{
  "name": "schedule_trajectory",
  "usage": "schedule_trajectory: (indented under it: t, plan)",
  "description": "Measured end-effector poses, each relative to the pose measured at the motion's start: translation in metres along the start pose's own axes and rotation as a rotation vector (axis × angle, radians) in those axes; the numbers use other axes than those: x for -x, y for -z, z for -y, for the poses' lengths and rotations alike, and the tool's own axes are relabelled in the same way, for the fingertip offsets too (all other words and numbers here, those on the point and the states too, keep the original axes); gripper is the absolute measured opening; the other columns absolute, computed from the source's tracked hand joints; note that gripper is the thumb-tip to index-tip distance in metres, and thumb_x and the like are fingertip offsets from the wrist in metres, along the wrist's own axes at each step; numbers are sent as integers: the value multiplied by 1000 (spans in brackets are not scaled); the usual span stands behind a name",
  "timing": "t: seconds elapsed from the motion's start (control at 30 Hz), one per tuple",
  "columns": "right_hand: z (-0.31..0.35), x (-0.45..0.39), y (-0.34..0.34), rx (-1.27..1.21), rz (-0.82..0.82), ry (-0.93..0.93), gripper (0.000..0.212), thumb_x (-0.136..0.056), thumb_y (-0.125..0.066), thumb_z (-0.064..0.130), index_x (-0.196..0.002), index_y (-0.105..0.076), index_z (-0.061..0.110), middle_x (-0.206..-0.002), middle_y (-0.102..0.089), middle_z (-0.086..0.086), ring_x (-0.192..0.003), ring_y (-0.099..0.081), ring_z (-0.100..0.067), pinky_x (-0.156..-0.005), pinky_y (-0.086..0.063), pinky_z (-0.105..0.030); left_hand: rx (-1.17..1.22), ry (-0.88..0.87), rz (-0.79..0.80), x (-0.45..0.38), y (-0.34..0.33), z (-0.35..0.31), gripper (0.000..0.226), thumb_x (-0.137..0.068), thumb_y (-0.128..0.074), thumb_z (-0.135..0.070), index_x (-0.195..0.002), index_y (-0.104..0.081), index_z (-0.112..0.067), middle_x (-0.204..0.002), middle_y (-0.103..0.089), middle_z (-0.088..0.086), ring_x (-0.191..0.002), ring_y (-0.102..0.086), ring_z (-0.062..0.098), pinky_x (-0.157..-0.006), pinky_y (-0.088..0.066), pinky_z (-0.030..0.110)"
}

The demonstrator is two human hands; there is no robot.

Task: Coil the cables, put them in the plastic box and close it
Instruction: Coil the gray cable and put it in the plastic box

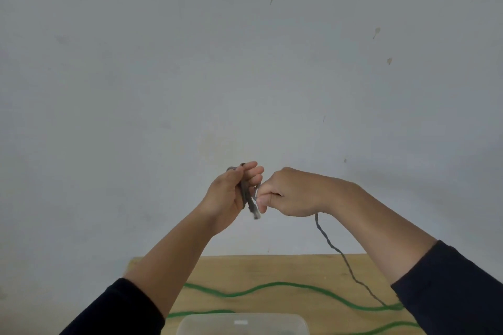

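Note:
I hold a grey cable (333,246) up in front of the wall with both hands. My left hand (231,196) grips a few folded loops of it, and the plug end sticks out below the palm. My right hand (288,193) pinches the cable close beside the left; the loose length hangs from under the right wrist down to the table. A green cable (272,287) lies in waves across the wooden table (299,266). The clear plastic box (242,323) sits at the bottom edge of the view, partly cut off; its lid is closed or resting on top, I cannot tell which.
A plain pale wall with a few small marks fills most of the view. The table's far edge meets the wall. Both forearms, in dark sleeves pushed up, reach over the table.

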State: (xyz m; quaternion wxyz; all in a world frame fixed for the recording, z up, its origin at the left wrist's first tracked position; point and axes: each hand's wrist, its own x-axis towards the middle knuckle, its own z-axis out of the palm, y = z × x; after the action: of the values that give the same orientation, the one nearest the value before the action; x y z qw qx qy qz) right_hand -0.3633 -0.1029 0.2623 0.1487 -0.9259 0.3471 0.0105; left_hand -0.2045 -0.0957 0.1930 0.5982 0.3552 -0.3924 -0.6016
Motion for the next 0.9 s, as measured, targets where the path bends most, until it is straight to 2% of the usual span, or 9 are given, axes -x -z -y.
schedule_trajectory:
  t: [0.1, 0.17, 0.27, 0.4, 0.47, 0.57, 0.63, 0.73, 0.9]
  plan:
    - [-3, 1, -2, 32, 21, -28, 32, -98, -36, 24, -91, -66, 14, -72, -50, 17, -68, -50, -1, -63, -38, -18, 128, -2, 21, 7, -6, -7, 42, -102, -25, -17, -131, -40, 9, -100, -69, 16, -68, -66, 9, -67, -52, 18]
    - [-9, 2, -6, 31, 27, -62, 33, -97, -37, 25, -91, -66, 13, -72, -51, 14, -69, -51, -10, -67, -41, -27, 265, -21, 29, 11, -7, -15, 40, -102, -26, -16, -124, -45, 12, -96, -72, 17, -66, -68, 10, -62, -54, 18]
    - [-10, 1, -14, -1, 29, -58, 31, -97, -38, 26, -91, -66, 14, -66, -48, 12, -61, -47, -6, -61, -37, -24, 393, -13, 30, 15, -11, -20, 35, -101, -29, -14, -107, -59, 3, -87, -75, 6, -77, -72, 11, -68, -58, 21]
    - [1, 1, -14, -34, 14, 72, 30, -95, -40, 11, -74, -60, 21, -72, -48, 19, -63, -48, 8, -59, -35, -11, 39, -3, 95, 22, -19, -7, 34, -102, -25, -21, -118, -51, -5, -103, -72, 5, -80, -72, 18, -63, -56, 32]
    - [-1, 4, -11, -29, 37, 54, 27, -94, -46, 18, -71, -59, 27, -77, -51, 18, -64, -48, 9, -59, -33, -14, -224, -41, 117, 24, -17, -2, 33, -103, -25, -25, -119, -47, -7, -100, -70, 7, -65, -68, 22, -62, -50, 33]
    - [-8, 9, -2, -72, 54, -6, 20, -88, -58, 34, -75, -65, 20, -61, -48, 9, -49, -41, -2, -55, -32, -20, -589, -83, 183, 25, -13, 3, 32, -103, -24, -28, -119, -45, -9, -101, -70, 14, -72, -67, 29, -73, -47, 42]
    - [-10, 12, 7, -125, 115, -26, 21, -85, -62, 35, -77, -66, 16, -50, -42, 11, -44, -36, -4, -52, -31, -19, -653, -69, 223, 27, -17, 6, 32, -103, -23, -27, -118, -44, -9, -94, -72, 11, -78, -70, 30, -77, -51, 38]
    - [-15, 19, 24, -201, 151, -55, 16, -83, -66, 30, -77, -66, 16, -45, -44, 14, -44, -40, -4, -50, -35, -17, -708, -85, 203, 29, -17, 4, 28, -102, -25, -26, -115, -45, -10, -79, -71, 2, -63, -67, 22, -69, -47, 35]
    - [-31, 26, 44, -249, -26, -5, 12, -83, -66, 30, -74, -68, 24, -57, -49, 5, -54, -40, -10, -54, -34, -19, -671, -73, 275, 33, -10, 5, 33, -102, -27, -23, -108, -54, -3, -61, -51, 1, -47, -44, 12, -76, -55, 39]
